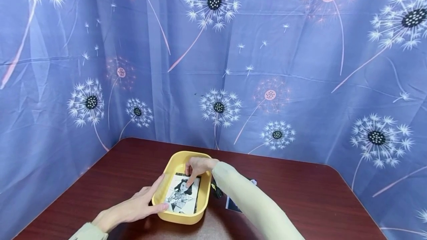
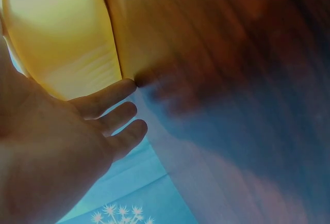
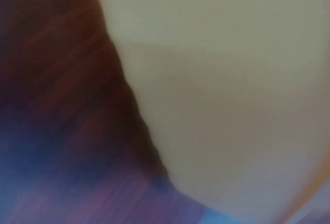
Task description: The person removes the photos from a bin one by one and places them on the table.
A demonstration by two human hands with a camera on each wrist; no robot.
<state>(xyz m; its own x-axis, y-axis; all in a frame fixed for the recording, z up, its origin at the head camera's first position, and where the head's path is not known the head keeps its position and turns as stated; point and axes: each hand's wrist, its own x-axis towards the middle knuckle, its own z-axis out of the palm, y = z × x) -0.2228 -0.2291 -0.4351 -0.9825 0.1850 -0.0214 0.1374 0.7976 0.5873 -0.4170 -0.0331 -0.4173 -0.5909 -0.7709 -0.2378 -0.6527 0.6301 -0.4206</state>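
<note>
A yellow plastic basin (image 1: 181, 218) stands on the table in the head view. Inside it lies a black-and-white picture card (image 1: 179, 198) showing a long-haired figure, with a dark edge showing behind it. My right hand (image 1: 197, 166) reaches over the right rim and grips the card's upper part, thumb on its face, fingers at its top edge. At the basin's left side my left hand (image 1: 141, 202) rests with its thumb across the near rim. In the left wrist view, its extended fingers (image 2: 111, 97) lie along the basin's outer wall. The sleeve (image 3: 221, 110) fills the right wrist view.
Right of the basin lie a black object (image 1: 217, 190) and a dark, pale-edged flat item (image 1: 231, 205), partly covered by the right sleeve. The dark red table (image 1: 300, 199) backs onto a blue dandelion-print curtain (image 1: 186, 114).
</note>
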